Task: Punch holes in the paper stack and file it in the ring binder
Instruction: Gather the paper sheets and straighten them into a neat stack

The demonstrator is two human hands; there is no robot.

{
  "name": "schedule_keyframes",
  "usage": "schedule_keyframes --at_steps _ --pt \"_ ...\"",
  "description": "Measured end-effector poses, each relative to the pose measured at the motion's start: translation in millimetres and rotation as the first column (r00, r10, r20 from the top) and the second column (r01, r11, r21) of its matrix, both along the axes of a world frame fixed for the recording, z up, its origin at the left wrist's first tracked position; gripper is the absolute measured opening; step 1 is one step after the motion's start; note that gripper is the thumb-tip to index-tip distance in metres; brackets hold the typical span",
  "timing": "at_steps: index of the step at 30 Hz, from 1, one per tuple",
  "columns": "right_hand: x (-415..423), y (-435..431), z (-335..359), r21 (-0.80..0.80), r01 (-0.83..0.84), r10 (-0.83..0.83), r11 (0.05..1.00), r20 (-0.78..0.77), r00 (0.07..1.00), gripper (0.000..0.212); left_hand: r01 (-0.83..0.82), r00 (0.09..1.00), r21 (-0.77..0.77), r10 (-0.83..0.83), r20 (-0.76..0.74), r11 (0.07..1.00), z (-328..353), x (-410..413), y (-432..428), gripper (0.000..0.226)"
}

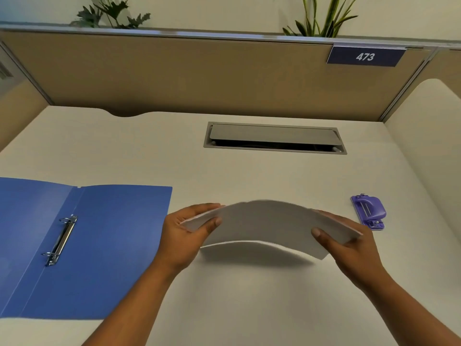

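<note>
Midair, left hand [184,237] and right hand [350,249] grip the paper stack [269,223] over a pale cubicle desk [224,308].

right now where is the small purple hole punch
Head view, right side: the small purple hole punch sits on the white desk just beyond the right hand gripping the white paper stack.

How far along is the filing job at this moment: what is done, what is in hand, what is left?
Done: the blue ring binder lies open on the desk, nothing on its rings. In hand: the left hand and right hand grip the paper stack by its ends, bowed upward. Left: punching and filing; the purple hole punch sits untouched at the right.
</note>
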State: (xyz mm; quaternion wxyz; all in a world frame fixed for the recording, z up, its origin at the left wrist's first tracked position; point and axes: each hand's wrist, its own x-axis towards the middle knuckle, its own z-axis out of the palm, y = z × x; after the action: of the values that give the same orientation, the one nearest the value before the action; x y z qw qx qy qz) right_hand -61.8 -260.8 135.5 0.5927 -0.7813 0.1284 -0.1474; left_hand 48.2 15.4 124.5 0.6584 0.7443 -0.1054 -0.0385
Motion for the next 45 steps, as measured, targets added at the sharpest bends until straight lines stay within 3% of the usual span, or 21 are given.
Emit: schedule_keyframes --at_steps 4,8,13,18,21,25,27,29,31,34,36,37,40,42,44,45 --pt "1.7 -3.1 -15.1 0.038 0.025 -0.022 0.999 -0.077 0.997 0.027 -0.014 0.992 -0.005 0.014 -0.129 1.000 -11.4 -1.5 -7.2 0.021" --pt "1.0 -4.0 -17.3 0.085 0.040 -0.030 0.996 -0.112 0.993 0.027 -0.043 0.989 0.000 0.043 -0.144 0.999 -15.1 0.9 -12.5 0.018" --pt "2.1 -9.8 -0.2 0.072 0.057 -0.055 0.996 -0.026 0.998 0.018 -0.001 0.997 0.024 0.002 -0.079 1.000 -3.2 8.4 -11.3 0.020" --pt "3.4 -13.7 4.8 -0.005 0.027 -0.027 1.000 -0.035 0.999 0.027 0.081 0.996 0.045 -0.080 -0.030 0.996 0.4 7.2 -4.6 0.033" --pt "1.9 -13.0 0.6 0.046 0.009 -0.006 0.999 -0.081 0.997 0.033 0.054 0.993 0.019 -0.052 -0.103 0.998 -7.2 1.4 -6.0 0.029" --pt "3.0 -17.0 3.8 0.172 0.011 -0.003 0.985 -0.050 0.999 0.036 0.025 0.997 0.041 -0.022 -0.070 0.999 -8.1 -0.9 -13.0 0.017" --pt "4.4 -23.5 14.4 0.053 0.017 -0.015 0.998 -0.033 0.999 0.043 0.032 0.999 0.048 -0.031 -0.013 0.998 -1.1 -0.2 -14.5 0.017" --pt "6.6 -30.2 30.4 -0.305 -0.010 -0.014 0.952 -0.075 0.997 0.056 0.038 0.997 0.111 -0.045 0.066 0.993 7.4 2.5 -14.4 0.016" --pt "10.1 -28.3 51.1 -0.619 -0.134 0.045 0.774 -0.156 0.987 0.062 0.057 0.971 0.214 -0.104 0.216 0.975 17.7 7.0 -12.4 0.014" --pt "20.8 -12.3 69.1 -0.749 -0.338 0.137 0.570 -0.319 0.938 0.055 0.126 0.862 0.377 -0.290 0.417 0.917 41.2 10.3 -16.7 0.015" --pt "29.0 -0.3 71.3 -0.719 -0.410 0.205 0.561 -0.359 0.911 0.033 0.143 0.786 0.428 -0.365 0.499 0.892 58.9 10.5 -23.0 0.018" --pt "32.0 2.6 69.1 -0.678 -0.421 0.242 0.602 -0.348 0.906 0.018 0.119 0.744 0.427 -0.365 0.560 0.897 66.7 10.4 -25.5 0.022" --pt "31.3 4.2 57.6 -0.506 -0.347 0.266 0.789 -0.228 0.937 0.024 -0.173 0.635 0.320 -0.143 0.759 0.932 75.2 7.3 -29.4 0.061" --pt "27.2 5.3 48.9 -0.304 -0.245 0.208 0.920 -0.149 0.967 0.021 -0.325 0.710 0.183 0.111 0.696 0.928 73.9 4.9 -28.2 0.096" --pt "21.3 11.3 39.6 -0.035 -0.161 0.157 0.986 -0.086 0.984 0.008 -0.304 0.864 0.073 0.243 0.441 0.950 67.8 0.6 -29.2 0.113" --pt "18.8 15.0 34.5 0.071 -0.129 0.134 0.989 -0.066 0.989 0.010 -0.233 0.934 0.006 0.222 0.281 0.973 62.8 -0.6 -29.8 0.112"
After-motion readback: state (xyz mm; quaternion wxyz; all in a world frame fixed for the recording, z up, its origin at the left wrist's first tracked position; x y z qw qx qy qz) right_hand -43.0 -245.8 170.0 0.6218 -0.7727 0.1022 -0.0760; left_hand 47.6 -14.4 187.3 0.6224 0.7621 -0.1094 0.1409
